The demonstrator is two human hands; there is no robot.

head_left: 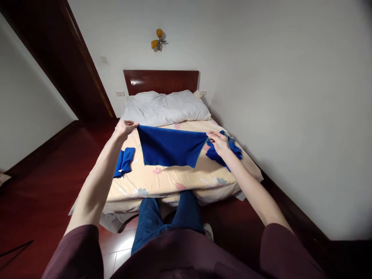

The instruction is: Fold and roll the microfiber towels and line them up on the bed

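Observation:
I hold a blue towel (171, 147) stretched out above the bed (174, 180). My left hand (126, 127) pinches its upper left corner and my right hand (218, 141) pinches its upper right corner, so the cloth hangs down between them. A folded blue towel (124, 161) lies on the floral sheet below my left hand. A loose heap of blue towels (229, 152) lies on the sheet under and behind my right hand.
A white duvet (165, 107) is bunched at the head of the bed under a dark wooden headboard (161, 80). The bed's right side runs close to the white wall. Red wooden floor lies to the left. My legs stand at the bed's foot.

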